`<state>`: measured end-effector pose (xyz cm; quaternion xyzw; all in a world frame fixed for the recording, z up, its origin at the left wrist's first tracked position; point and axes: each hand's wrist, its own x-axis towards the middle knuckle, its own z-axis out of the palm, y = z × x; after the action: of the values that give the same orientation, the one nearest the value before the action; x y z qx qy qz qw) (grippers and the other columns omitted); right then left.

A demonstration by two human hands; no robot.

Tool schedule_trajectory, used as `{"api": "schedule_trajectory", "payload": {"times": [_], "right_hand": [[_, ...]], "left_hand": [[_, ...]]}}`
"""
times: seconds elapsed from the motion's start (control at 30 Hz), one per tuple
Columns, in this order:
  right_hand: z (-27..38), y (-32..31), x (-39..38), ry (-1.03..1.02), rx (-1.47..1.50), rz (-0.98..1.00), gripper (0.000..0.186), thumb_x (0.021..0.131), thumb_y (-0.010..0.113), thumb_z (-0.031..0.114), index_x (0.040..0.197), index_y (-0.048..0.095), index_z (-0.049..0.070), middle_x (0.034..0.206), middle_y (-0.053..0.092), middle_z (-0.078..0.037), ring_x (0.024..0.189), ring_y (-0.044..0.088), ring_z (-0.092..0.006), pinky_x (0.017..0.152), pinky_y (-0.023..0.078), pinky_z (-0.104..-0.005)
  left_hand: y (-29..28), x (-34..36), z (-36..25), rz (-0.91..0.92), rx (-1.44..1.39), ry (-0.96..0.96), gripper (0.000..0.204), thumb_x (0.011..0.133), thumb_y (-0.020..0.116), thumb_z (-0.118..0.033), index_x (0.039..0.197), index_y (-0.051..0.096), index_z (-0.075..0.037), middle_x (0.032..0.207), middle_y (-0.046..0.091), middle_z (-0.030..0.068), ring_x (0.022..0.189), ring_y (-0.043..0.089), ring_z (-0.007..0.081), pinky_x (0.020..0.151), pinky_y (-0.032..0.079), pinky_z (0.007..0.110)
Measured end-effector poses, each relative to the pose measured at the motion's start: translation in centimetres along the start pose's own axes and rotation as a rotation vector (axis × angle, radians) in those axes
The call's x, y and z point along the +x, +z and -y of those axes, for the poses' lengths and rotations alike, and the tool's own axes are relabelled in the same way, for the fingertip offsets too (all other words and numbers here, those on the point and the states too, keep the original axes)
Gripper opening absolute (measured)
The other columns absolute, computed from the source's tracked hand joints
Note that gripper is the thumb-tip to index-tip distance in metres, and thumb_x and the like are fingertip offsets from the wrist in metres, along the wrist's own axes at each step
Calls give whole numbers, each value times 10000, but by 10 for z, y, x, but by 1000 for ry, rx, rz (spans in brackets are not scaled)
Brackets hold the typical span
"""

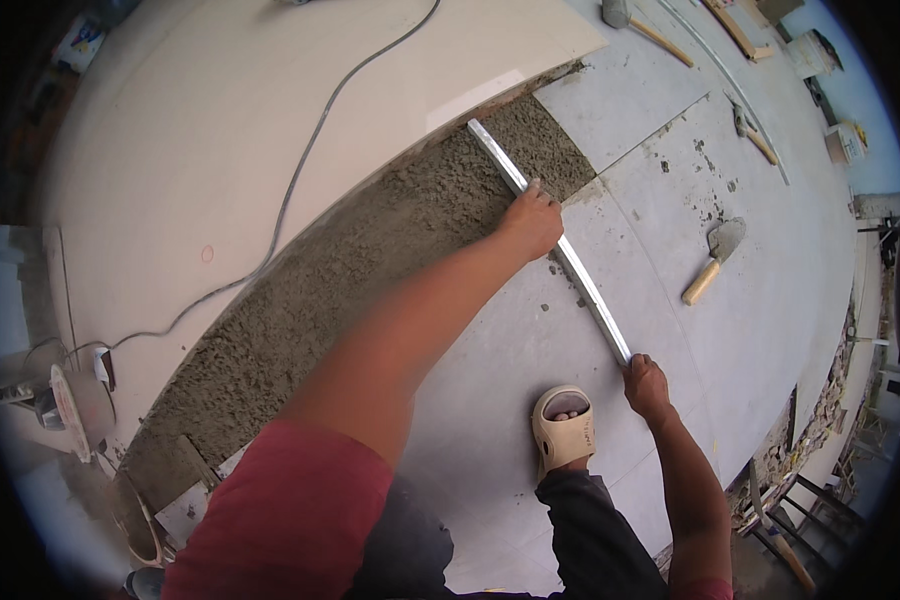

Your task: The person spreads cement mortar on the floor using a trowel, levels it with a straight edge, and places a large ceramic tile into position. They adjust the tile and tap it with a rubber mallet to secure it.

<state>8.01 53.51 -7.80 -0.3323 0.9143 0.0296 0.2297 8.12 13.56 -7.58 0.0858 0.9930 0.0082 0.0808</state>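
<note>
A long silvery metal straightedge (588, 288) lies diagonally from a strip of wet grey mortar (350, 230) onto the large grey floor tiles (650, 270). My left hand (532, 218) is closed around its upper middle, near the mortar's edge. My right hand (644, 383) grips its lower end over the tiles. Right of the bar lies a pointed trowel (710, 270) with a wooden handle. My sandalled foot (563, 430) rests on the tiles just left of my right hand.
A cream tiled surface (220, 150) with a grey cable (320, 120) borders the mortar. A rubber mallet (645, 35), a hammer (753, 135), a long rod (740, 90) and buckets (813, 52) sit upper right. A bucket (80, 410) stands far left. Rubble (840, 380) lines the right edge.
</note>
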Motion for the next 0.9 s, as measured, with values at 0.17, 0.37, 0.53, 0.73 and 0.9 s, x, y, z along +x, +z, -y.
{"api": "schedule_trajectory", "payload": {"times": [0.17,0.37,0.53,0.73,0.9], "right_hand": [[20,11,-22,12,17,21,210,909,638,178,944,524,5,954,624,-212,882,624,-408,765,512,-522],[66,16,-46,-22,-18,101,245,900,659,205,954,536,0,946,631,-217,871,628,-419,751,524,-515],[99,40,-83,-139,31,56,250,902,657,213,924,505,17,881,628,-213,810,633,-420,706,523,-524],[126,50,-100,-292,31,142,275,893,666,262,908,526,26,869,634,-196,758,657,-405,675,553,-501],[164,65,-125,-414,20,247,325,903,651,344,914,580,27,878,652,-195,774,692,-386,671,576,-478]], "left_hand": [[6,-15,-6,-16,-10,24,263,918,532,-136,1030,749,-37,1107,686,130,1141,612,285,1136,330,481],[29,-70,-4,-67,-149,-74,237,889,550,-127,986,751,-49,1059,686,111,1125,607,269,1132,344,446],[37,-141,-5,-89,-139,-29,213,870,550,-107,955,737,-53,1021,681,89,1076,610,261,1150,332,448],[44,-238,-7,-92,-94,-61,186,867,547,-88,965,701,-50,979,656,76,1056,611,248,1181,302,453],[51,-315,-17,-26,-107,-146,181,864,539,-71,967,687,-50,962,636,72,1055,609,247,1210,266,467]]}}
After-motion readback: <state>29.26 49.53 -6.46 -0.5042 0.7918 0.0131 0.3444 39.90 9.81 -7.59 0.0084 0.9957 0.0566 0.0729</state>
